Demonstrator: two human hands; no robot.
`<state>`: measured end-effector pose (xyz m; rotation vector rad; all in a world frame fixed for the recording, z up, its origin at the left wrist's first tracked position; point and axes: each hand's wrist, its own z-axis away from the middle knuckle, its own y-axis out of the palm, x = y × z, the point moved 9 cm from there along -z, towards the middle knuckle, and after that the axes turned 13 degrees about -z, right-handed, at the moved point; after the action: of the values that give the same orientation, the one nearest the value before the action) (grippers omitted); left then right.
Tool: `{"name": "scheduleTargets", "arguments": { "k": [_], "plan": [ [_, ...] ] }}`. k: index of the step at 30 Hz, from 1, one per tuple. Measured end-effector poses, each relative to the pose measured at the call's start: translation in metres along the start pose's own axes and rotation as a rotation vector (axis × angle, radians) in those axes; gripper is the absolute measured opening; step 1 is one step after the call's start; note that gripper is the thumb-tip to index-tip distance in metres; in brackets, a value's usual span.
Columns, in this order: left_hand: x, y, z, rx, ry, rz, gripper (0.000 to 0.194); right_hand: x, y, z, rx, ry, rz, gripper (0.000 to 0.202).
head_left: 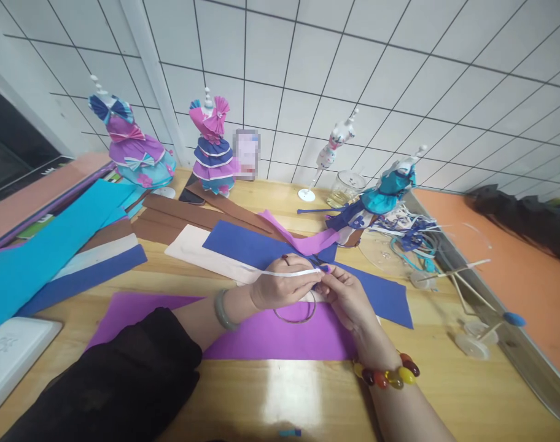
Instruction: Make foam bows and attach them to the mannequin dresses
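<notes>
1. Pinching one narrow white strip (293, 272) and one small blue-purple piece (325, 268) where two hands are meeting, over the middle of the worktop (243, 399).
2. Curling the fingers of the left hand (282, 288) inward beneath the strip; closing the thumb and index finger of the right hand (347, 298) at the blue-purple piece.
3. Working above one large purple sheet (280, 344), with one thin dark loop (295, 323) just below the fingers.
4. Wearing one grey-green bangle (223, 310) on the left wrist, one beaded bracelet (393, 377) on the right.
5. Facing four small dress forms (213, 153) toward the far edge, with one glass jar (347, 187) among them.
6. Reaching beside one pale pink piece (201, 255) and one magenta strip (307, 244).
</notes>
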<state>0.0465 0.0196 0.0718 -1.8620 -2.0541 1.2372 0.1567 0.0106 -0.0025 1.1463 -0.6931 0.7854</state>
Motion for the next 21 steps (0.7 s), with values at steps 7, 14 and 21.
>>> {"name": "scheduleTargets", "arguments": {
  "k": [7, 14, 21],
  "plan": [
    [-0.006, 0.0, 0.002, 0.034, 0.137, -0.047, 0.02, 0.001, -0.003, -0.002, -0.003, -0.016, -0.036, 0.017],
    [-0.006, -0.01, -0.001, -0.035, 0.172, -0.185, 0.024, 0.004, -0.004, -0.003, -0.031, -0.03, -0.097, 0.019],
    [0.027, -0.014, -0.006, -0.049, -0.167, -0.211, 0.033, 0.002, 0.0, -0.001, -0.005, -0.023, -0.002, 0.022]
  ]
}}
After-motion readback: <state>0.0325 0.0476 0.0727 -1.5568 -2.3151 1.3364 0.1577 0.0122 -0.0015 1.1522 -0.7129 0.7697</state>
